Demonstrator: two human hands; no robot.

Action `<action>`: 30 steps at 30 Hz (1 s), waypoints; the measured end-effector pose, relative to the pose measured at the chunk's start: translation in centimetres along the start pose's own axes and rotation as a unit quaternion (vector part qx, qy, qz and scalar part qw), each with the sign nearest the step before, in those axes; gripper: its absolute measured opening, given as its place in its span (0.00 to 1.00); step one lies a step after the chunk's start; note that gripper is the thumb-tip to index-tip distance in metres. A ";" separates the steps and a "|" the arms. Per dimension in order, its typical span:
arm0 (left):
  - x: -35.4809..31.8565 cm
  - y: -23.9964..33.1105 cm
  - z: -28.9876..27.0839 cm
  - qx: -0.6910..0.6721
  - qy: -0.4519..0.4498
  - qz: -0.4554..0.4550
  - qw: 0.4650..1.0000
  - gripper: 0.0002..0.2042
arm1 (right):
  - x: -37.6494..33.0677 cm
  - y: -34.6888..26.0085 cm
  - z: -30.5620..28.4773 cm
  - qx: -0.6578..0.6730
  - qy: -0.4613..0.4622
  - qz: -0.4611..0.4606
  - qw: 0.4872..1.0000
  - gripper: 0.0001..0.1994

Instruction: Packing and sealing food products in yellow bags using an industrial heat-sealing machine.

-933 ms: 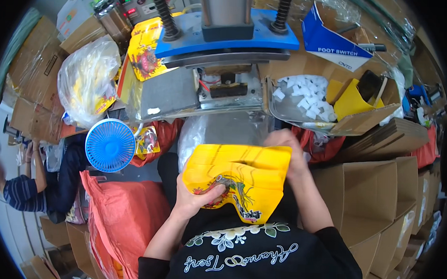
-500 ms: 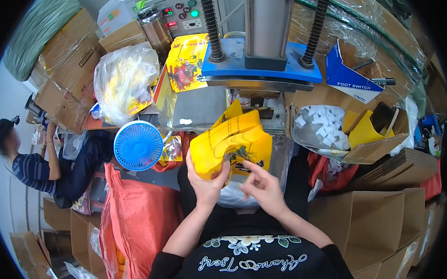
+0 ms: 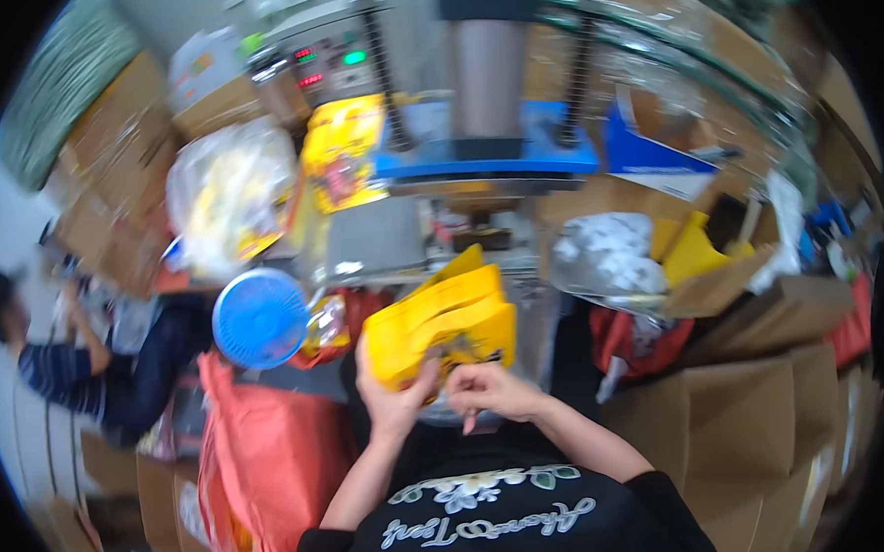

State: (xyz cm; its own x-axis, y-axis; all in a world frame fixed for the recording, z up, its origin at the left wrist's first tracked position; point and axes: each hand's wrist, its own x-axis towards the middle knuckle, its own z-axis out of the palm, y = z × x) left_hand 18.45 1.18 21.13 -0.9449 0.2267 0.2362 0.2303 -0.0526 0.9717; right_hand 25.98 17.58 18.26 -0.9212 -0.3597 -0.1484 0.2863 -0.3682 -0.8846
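A bundle of yellow printed plastic packaging bags [image 3: 450, 316] is held up in front of my body, folded over at the near side. My left hand [image 3: 394, 392] grips its left and lower side, thumb over the front and fingers behind. Close to the bundle's lower right edge is my right hand [image 3: 491, 392], its fingers curled in; blur hides whether anything is between them. Beyond the bundle stands a press with a blue plate [image 3: 556, 143] and a grey column.
A blue fan [image 3: 260, 317] stands left of the bundle, above a red sack [image 3: 282, 447]. At right are a tray of white pieces [image 3: 611, 254] and cardboard boxes [image 3: 741, 427]. A clear bag of yellow packets [image 3: 230, 198] lies back left. Another person [image 3: 73, 359] sits far left.
The view has shifted and blurred. My right hand's fingers, extended and spread before, are now curled in near the bundle's lower edge. My left hand keeps its grip.
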 end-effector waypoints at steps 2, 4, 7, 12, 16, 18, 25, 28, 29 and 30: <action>-0.6 0.1 -1.6 -0.062 0.000 -0.111 0.992 0.26 | -1.2 -0.4 -0.4 0.066 -0.085 -0.033 0.994 0.06; -0.8 -1.2 -3.7 -0.154 0.013 -0.176 0.972 0.26 | -3.8 -1.4 -1.8 0.116 -0.062 -0.065 0.989 0.06; -0.5 -0.4 -4.1 -0.183 0.034 -0.102 0.977 0.27 | -7.4 -4.1 -3.6 0.209 -0.070 -0.265 0.939 0.06; 1.4 0.0 -5.9 -0.192 0.046 -0.056 0.979 0.27 | -16.7 -15.8 -6.7 -0.274 0.488 -0.342 0.755 0.02; 2.7 1.4 -6.0 -0.105 0.033 0.026 0.994 0.26 | -20.1 -21.5 -13.4 -0.657 0.604 -0.264 0.364 0.02; 2.9 1.4 -6.2 -0.043 0.022 0.047 0.998 0.28 | -22.6 -21.6 -18.5 -0.772 0.566 -0.097 0.273 0.04; 3.4 4.8 -4.8 0.173 -0.057 0.196 0.964 0.35 | -19.4 -22.4 -12.0 -0.797 0.549 -0.147 0.206 0.09; 4.3 6.3 -2.8 0.190 -0.108 0.286 0.933 0.37 | -17.4 -19.6 -8.7 -0.697 0.577 -0.172 0.390 0.13; 4.5 6.7 -2.2 0.188 -0.126 0.311 0.923 0.37 | -17.4 -18.4 -8.3 -0.641 0.576 -0.132 0.490 0.18; 4.8 7.3 -1.6 0.184 -0.146 0.336 0.912 0.37 | -16.7 -16.6 -7.8 -0.497 0.527 -0.089 0.684 0.24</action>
State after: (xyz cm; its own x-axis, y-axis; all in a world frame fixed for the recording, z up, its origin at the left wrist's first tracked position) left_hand 15.25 0.27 29.39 -0.4720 0.5159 0.7149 0.8479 0.0436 0.5284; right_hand 34.53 36.41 31.94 -0.7465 0.6252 0.2276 0.3071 0.6272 -0.7158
